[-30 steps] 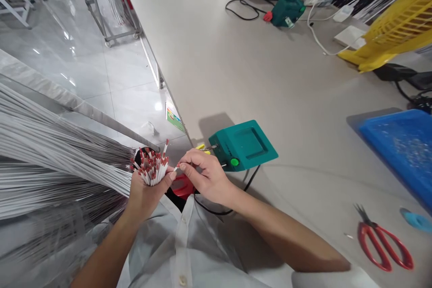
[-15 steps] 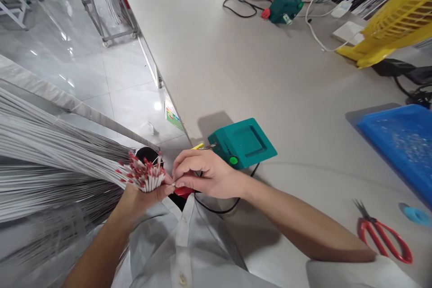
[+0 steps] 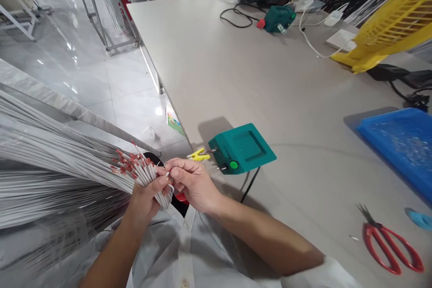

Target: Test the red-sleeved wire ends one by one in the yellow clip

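Note:
My left hand (image 3: 146,193) is wrapped round a thick bundle of white wires with red tips (image 3: 131,168); the wires fan away to the left. Right beside it, my right hand (image 3: 191,180) has its fingers pinched on one wire end of that bundle. Both hands are at the near table edge, just left of a small teal box (image 3: 245,148) with a green button and a yellow clip (image 3: 197,154) at its front.
Red scissors (image 3: 388,243) lie at the near right, a blue tray (image 3: 401,144) beyond them. A yellow basket (image 3: 394,27), a second teal device (image 3: 278,18) and cables sit at the table's far side. A metal rack (image 3: 108,18) stands on the floor at left.
My left hand has tilted the bundle so its red tips point left instead of up. My right hand has moved back from near the teal box to the bundle.

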`<state>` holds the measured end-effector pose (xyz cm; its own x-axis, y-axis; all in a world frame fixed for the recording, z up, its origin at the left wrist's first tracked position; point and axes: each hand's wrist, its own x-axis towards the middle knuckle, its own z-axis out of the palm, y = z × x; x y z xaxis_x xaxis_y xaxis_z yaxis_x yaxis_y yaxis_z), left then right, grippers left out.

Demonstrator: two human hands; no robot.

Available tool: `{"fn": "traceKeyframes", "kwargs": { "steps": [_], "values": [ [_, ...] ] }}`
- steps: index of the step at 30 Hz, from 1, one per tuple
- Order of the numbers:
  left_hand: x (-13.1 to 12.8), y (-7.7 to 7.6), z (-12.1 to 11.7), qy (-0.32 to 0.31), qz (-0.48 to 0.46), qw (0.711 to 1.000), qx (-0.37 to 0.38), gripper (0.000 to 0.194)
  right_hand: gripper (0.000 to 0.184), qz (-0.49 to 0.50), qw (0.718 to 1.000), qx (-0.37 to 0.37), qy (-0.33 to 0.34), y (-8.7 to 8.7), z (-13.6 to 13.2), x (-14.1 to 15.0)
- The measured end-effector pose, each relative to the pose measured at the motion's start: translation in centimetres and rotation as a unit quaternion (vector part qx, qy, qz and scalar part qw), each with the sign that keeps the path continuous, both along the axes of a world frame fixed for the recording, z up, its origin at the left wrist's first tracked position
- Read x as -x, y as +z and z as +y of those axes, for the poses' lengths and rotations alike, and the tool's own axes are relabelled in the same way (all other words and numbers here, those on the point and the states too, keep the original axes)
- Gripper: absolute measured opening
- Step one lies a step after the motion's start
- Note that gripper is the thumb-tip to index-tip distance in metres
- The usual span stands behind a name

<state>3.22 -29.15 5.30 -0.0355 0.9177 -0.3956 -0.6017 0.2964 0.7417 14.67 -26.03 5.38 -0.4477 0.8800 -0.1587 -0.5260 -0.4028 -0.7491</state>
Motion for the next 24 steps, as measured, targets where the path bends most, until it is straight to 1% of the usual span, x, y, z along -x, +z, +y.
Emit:
{"fn": "traceKeyframes", "kwargs": {
  "steps": [2, 3, 4, 5, 6, 7, 9, 10, 11, 12, 13, 14, 15, 16, 18, 19, 20, 22, 24],
  "values": [
    [-0.1, -0.2, -0.1, 0.004, 0.014, 1.000, 0.001, 0.017, 0.020, -0.041, 0.999, -0.013, -0.016, 0.0, 0.0, -0.1],
    [-0.1, -0.3, -0.1, 0.005, 0.032, 0.999, 0.001, 0.016, 0.020, -0.072, 0.996, -0.035, -0.032, 0.0, 0.0, -0.2],
    [-0.1, -0.3, -0.1, 0.006, 0.057, 0.998, -0.002, 0.015, 0.018, -0.110, 0.990, -0.072, -0.056, 0.1, 0.0, -0.4],
    [-0.1, -0.2, -0.1, 0.002, 0.089, 0.996, -0.006, 0.013, 0.016, -0.153, 0.977, -0.123, -0.080, 0.2, 0.1, -0.6],
    [0.0, -0.1, -0.1, -0.003, 0.128, 0.992, -0.010, 0.012, 0.013, -0.199, 0.957, -0.185, -0.102, 0.3, 0.2, -0.9],
    [0.0, 0.0, -0.1, -0.013, 0.173, 0.985, -0.013, 0.011, 0.011, -0.245, 0.930, -0.249, -0.116, 0.3, 0.3, -1.3],
    [0.1, 0.3, -0.2, -0.037, 0.254, 0.966, -0.015, 0.010, 0.012, -0.324, 0.868, -0.358, -0.117, 0.4, 0.6, -2.0],
    [0.2, 0.4, -0.2, -0.045, 0.282, 0.958, -0.014, 0.009, 0.013, -0.352, 0.842, -0.395, -0.108, 0.4, 0.6, -2.3],
    [0.2, 0.5, -0.2, -0.051, 0.297, 0.954, -0.011, 0.008, 0.014, -0.370, 0.823, -0.420, -0.098, 0.4, 0.7, -2.5],
    [0.2, 0.6, -0.2, -0.053, 0.298, 0.953, -0.007, 0.007, 0.014, -0.377, 0.813, -0.433, -0.093, 0.4, 0.7, -2.7],
    [0.2, 0.6, -0.3, -0.053, 0.288, 0.956, -0.004, 0.007, 0.013, -0.376, 0.812, -0.437, -0.090, 0.3, 0.7, -2.7],
    [0.1, 0.6, -0.3, -0.044, 0.270, 0.962, 0.002, 0.008, 0.013, -0.370, 0.820, -0.428, -0.089, 0.3, 0.6, -2.7],
    [0.1, 0.6, -0.4, -0.034, 0.248, 0.968, 0.009, 0.009, 0.012, -0.358, 0.835, -0.408, -0.087, 0.2, 0.5, -2.7],
    [0.1, 0.5, -0.4, -0.023, 0.225, 0.974, 0.016, 0.010, 0.012, -0.341, 0.858, -0.374, -0.084, 0.2, 0.5, -2.6],
    [0.1, 0.3, -0.4, -0.004, 0.188, 0.982, 0.020, 0.012, 0.013, -0.296, 0.909, -0.284, -0.067, 0.2, 0.3, -2.5],
    [0.1, 0.3, -0.3, 0.001, 0.180, 0.983, 0.020, 0.013, 0.014, -0.274, 0.929, -0.241, -0.058, 0.2, 0.3, -2.5],
    [0.1, 0.3, -0.3, 0.000, 0.177, 0.984, 0.021, 0.013, 0.015, -0.257, 0.941, -0.212, -0.050, 0.2, 0.3, -2.5],
    [0.1, 0.4, -0.2, -0.007, 0.183, 0.983, 0.022, 0.014, 0.017, -0.245, 0.948, -0.203, -0.034, 0.3, 0.3, -2.4],
    [0.0, 0.7, -0.1, -0.020, 0.209, 0.977, 0.022, 0.014, 0.015, -0.247, 0.942, -0.225, -0.026, 0.4, 0.4, -2.3]
  ]
}}
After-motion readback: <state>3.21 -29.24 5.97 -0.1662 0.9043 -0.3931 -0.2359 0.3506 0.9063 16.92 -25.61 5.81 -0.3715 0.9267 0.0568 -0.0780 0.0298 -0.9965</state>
